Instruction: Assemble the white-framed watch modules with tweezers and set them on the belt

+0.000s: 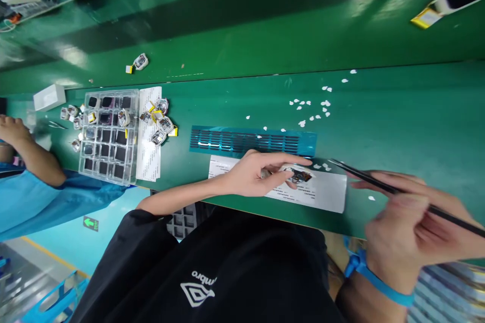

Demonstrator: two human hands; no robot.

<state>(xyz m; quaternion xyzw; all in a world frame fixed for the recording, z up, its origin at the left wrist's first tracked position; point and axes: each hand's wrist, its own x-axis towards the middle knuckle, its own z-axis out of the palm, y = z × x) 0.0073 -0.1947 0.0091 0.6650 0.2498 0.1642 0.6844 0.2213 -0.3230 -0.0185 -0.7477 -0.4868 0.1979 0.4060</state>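
Note:
My left hand (257, 171) is closed around a small white device housing (299, 174) with dark circuitry showing in its open side. It holds the housing over a printed white sheet (329, 192) at the table's near edge. In my right hand (413, 217) are black tweezers (382, 187), their tips pointing left. Small white stickers (321, 166) lie between the tweezer tips and the housing. A blue film sheet (253, 141) with rows of dark strips lies just beyond my left hand. My right wrist wears a blue band (379, 280).
A clear compartment tray (109, 136) with dark-screened devices stands left. Beside it, opened housings with yellow-edged batteries (162, 123) rest on another printed sheet (148, 161). Several white stickers (308, 103) are scattered beyond the film. Another person's arm (32, 149) is at far left.

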